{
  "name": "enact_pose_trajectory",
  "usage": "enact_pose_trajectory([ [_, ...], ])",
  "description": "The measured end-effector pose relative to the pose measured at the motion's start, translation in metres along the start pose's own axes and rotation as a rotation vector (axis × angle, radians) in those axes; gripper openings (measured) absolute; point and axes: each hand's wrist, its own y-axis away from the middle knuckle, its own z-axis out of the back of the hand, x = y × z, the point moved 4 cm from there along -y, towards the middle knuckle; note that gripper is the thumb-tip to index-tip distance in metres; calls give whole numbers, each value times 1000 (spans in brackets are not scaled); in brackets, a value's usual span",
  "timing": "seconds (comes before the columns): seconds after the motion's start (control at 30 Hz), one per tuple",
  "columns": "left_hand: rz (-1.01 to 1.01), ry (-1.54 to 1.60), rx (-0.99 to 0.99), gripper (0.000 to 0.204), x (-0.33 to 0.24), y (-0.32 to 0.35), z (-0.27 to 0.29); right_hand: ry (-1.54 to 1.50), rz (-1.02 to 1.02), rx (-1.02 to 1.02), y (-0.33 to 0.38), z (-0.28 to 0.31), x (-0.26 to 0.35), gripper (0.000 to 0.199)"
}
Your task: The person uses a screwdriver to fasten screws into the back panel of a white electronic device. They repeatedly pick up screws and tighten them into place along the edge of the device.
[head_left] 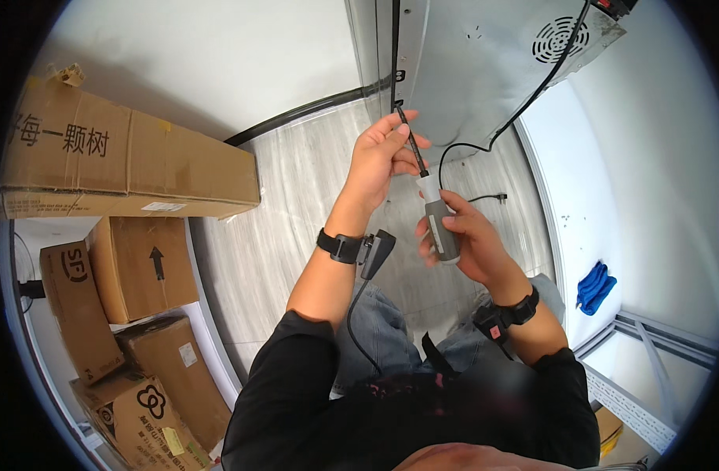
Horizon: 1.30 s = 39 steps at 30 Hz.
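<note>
A grey cordless screwdriver [443, 233] with a long black shaft [414, 145] points away from me. My right hand [479, 239] is closed around its grey handle. The fingers of my left hand [379, 157] pinch the shaft near its far end, with some fingers spread past it. The tip lies at the lower left edge of a grey metal cabinet panel [469, 78], close to a small black fitting [399, 76]. Whether the tip touches a screw there is too small to tell.
A black cable [526, 106] runs down across the panel to a plug [501, 198] on the wood-look floor [297, 180]. Cardboard boxes [191, 161] are stacked on the left. At the right lie a blue cloth [596, 289] and a metal shelf frame [638, 392].
</note>
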Motion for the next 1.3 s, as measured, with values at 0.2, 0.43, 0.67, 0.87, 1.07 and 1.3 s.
enact_pose_trajectory([
  [0.2,-66,60,-92,33,2,-10,5,-30,101,69,-13,1,-9,51],
  [0.43,-109,-41,-151,29,0,-20,7,-39,174,105,-22,14,-8,53],
  [0.67,-132,-95,-225,27,1,-18,1,-37,187,104,-21,19,-13,54],
  [0.87,-167,-1,-269,20,6,-22,-2,-71,202,116,-23,18,-13,54],
  [1.07,-190,25,-284,18,8,-23,-4,-105,198,132,-23,19,-9,53],
  [1.3,-227,107,-240,20,14,-29,0,-108,166,136,-23,27,-6,53],
])
